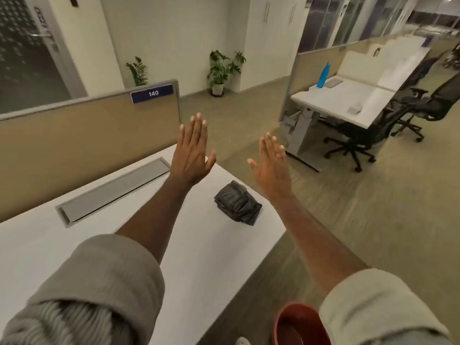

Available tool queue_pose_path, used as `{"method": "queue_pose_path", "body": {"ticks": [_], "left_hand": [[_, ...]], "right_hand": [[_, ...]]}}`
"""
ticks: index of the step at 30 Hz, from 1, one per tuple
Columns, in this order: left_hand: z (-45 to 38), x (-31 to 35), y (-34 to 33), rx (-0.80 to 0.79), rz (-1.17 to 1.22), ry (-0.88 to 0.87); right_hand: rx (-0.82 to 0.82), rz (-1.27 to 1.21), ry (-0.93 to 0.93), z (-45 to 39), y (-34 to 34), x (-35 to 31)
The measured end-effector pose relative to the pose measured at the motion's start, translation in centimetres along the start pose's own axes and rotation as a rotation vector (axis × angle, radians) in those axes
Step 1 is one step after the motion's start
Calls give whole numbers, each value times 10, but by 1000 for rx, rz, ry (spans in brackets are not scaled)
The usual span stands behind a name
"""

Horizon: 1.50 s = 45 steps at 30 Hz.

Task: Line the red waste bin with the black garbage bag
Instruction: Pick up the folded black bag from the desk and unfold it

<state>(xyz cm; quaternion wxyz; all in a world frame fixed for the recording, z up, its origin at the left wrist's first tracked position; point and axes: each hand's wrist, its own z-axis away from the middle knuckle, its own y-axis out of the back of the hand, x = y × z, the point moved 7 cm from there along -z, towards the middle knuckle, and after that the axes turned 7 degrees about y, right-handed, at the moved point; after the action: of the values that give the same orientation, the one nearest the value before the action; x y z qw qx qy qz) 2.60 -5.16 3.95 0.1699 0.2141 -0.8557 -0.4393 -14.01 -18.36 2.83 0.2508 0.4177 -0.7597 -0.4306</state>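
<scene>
Black garbage bag (237, 203) folded on desk (37, 245), betw. raised empty hands, left (193, 155), right (272, 168)

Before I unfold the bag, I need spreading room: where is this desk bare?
The desk is bare between the cable tray and the folded black garbage bag, and along the near-left side. The bag takes the far right corner; the red waste bin stands on the floor below.

bag (237, 203): black crinkled plastic, slight sheen
bin (296, 324): smooth red plastic
desk (37, 245): smooth matt white
sleeves (104, 277): ribbed cloth
</scene>
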Motion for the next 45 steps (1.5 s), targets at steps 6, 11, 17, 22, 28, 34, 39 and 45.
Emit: {"method": "queue_pose_path", "body": {"ticks": [6,11,17,22,28,34,39,45], "left_hand": [[15,-17,-116,-173,-30,51],[26,-32,-175,-244,-66,90],[30,-43,-200,-270,-65,121],[33,-44,-204,-284,-55,140],[41,-47,-192,-296,-39,143],[35,-28,-158,-270,61,82],[35,-11,-117,-264,368,143],[49,43,-58,-203,1182,449]], "right_hand": [[-287,-151,-13,8,-140,15],[-436,-196,-82,16,-226,25],[-521,-175,-163,21,-273,29],[-509,-185,-178,20,-279,26],[-367,-248,-187,17,-248,21],[-221,-303,-201,13,-189,17],[23,-569,-262,23,-102,16],[154,-897,-522,61,1,49]]}}
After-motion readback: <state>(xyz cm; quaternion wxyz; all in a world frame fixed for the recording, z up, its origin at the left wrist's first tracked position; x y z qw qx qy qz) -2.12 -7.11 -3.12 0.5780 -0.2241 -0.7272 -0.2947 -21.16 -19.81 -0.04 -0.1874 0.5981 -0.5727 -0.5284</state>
